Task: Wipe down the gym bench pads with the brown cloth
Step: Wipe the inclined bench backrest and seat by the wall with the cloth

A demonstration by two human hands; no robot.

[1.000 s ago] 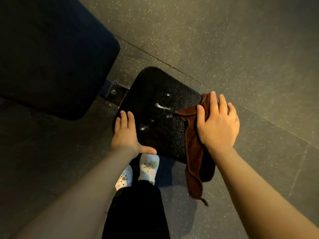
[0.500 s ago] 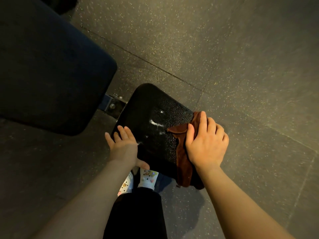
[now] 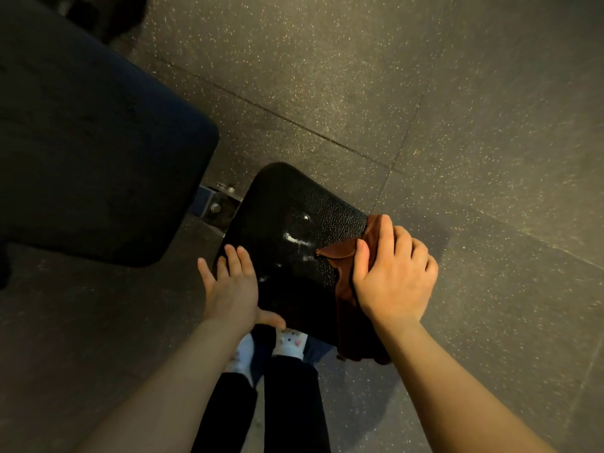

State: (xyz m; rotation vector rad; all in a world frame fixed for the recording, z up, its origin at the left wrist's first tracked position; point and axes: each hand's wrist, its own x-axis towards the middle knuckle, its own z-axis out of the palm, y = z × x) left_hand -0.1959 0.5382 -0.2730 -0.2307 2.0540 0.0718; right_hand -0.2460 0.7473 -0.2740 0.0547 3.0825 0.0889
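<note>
Your right hand (image 3: 394,276) presses the brown cloth (image 3: 343,282) on the seat pad's (image 3: 287,230) right edge, fingers curled over it. Your left hand (image 3: 233,289) rests flat and empty on the left edge. Sweep firmly across the wet streaks (image 3: 299,238).

Head camera looks steeply down, close above the seat pad (image 3: 287,230).

Shiny black seat pad (image 3: 287,223) with bumpy skin. Brown cloth (image 3: 343,289). Dark blue back pad (image 3: 98,158). Grey floor (image 3: 425,93) with tiny yellow dots. White socks (image 3: 291,343) with little coloured spots. Black trousers (image 3: 294,403).
</note>
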